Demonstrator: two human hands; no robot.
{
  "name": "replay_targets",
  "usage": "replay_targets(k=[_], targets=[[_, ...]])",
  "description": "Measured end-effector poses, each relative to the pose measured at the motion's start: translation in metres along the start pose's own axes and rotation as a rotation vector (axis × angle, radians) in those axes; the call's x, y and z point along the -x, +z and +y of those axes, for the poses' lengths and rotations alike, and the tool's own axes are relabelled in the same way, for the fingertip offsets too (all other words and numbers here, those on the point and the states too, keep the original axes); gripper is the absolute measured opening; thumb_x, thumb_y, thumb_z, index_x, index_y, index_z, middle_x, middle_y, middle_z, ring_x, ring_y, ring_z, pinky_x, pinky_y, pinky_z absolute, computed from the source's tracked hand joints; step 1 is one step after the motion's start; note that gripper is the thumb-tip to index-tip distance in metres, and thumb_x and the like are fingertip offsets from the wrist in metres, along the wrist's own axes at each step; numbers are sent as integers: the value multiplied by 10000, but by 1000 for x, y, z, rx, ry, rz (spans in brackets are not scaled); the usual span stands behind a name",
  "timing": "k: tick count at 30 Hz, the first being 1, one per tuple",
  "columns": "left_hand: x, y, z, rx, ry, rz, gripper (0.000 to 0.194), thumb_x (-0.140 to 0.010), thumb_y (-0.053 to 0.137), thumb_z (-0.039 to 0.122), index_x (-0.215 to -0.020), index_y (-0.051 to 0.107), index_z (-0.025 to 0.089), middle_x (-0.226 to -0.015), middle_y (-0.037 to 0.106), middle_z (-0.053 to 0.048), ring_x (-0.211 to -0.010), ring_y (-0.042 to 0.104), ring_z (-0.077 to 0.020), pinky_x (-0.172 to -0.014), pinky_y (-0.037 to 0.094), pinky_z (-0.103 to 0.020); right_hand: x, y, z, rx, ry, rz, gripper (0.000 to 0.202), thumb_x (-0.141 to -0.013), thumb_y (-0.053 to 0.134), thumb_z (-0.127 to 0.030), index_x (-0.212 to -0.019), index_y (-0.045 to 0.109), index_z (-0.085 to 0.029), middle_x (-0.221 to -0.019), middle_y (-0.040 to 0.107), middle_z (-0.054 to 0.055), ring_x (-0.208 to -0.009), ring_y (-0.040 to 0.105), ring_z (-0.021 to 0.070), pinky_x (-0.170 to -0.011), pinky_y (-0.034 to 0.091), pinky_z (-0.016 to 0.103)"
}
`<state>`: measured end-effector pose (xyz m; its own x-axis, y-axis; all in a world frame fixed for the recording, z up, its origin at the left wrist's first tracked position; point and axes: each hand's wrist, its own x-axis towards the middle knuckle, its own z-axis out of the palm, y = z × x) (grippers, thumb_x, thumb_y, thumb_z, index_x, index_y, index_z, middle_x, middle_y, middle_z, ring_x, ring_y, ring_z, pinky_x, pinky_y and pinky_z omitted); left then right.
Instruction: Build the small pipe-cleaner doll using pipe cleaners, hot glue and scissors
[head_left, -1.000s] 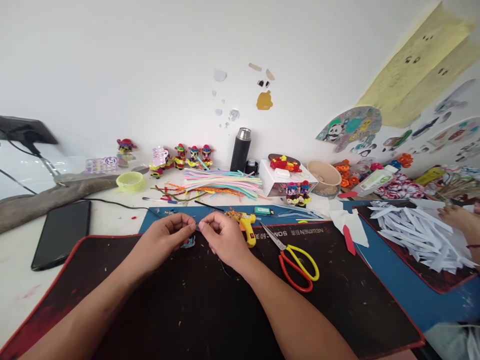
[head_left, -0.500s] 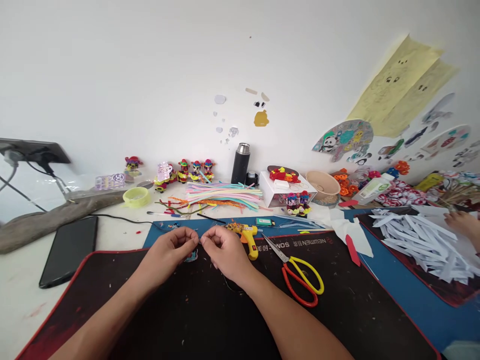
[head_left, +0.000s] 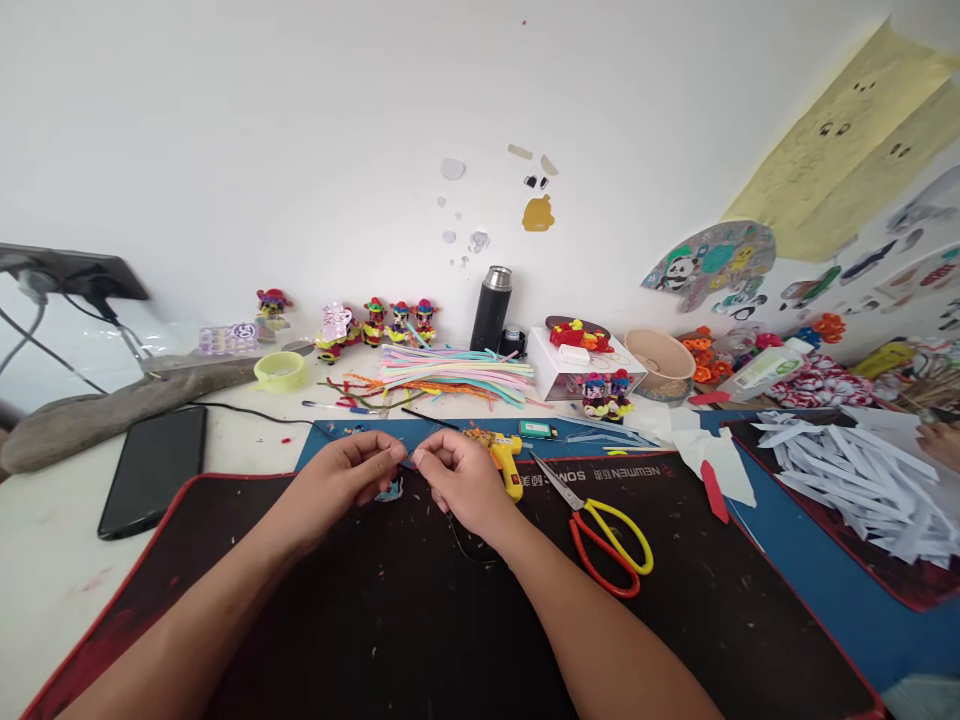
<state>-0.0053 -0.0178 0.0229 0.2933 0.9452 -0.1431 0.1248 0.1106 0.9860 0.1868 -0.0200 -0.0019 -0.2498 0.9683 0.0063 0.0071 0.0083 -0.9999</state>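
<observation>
My left hand (head_left: 358,475) and my right hand (head_left: 461,482) meet fingertip to fingertip above the black mat (head_left: 405,620), both closed in a pinch. Something tiny sits between the fingertips, too small to name. Just below my left fingers a small light-blue piece (head_left: 390,490) shows, partly covered by the hand. A yellow glue gun (head_left: 510,468) lies right behind my right hand. To the right of it, scissors (head_left: 600,530) with one red and one yellow handle rest on the mat, blades partly apart.
Behind the mat lie pastel fuzzy sticks (head_left: 457,375), small dolls (head_left: 397,320), a black flask (head_left: 492,310) and a white box (head_left: 551,375). At left are a phone (head_left: 154,470) and a tape roll (head_left: 280,371). Paper strips (head_left: 855,490) lie right, near another person's hand (head_left: 941,443).
The view has shifted slightly, so the scene sits a little differently in the picture. My hands stay pinched together, with the fingertips slightly further apart. The other person's hand has drawn back to the right.
</observation>
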Motion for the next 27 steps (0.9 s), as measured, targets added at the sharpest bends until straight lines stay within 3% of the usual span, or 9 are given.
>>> replay_targets(k=[10, 27], targets=[[-1, -2, 0, -30, -21, 8, 502, -752, 832, 661, -870, 714, 188, -673, 576, 34, -550, 395, -101, -513, 296, -220, 4, -1, -2, 181, -23, -10, 152, -972, 652, -350, -904, 652, -215, -601, 543, -76, -444, 471, 93, -444, 334, 219], [1, -3, 7, -150, -4, -23, 491, -779, 779, 680, -840, 717, 196, -685, 591, 14, -585, 462, -131, -521, 360, -230, 6, -1, -5, 160, -40, 0, 172, -986, 641, -380, -924, 655, -220, -604, 534, -74, -456, 476, 101, -456, 341, 226]])
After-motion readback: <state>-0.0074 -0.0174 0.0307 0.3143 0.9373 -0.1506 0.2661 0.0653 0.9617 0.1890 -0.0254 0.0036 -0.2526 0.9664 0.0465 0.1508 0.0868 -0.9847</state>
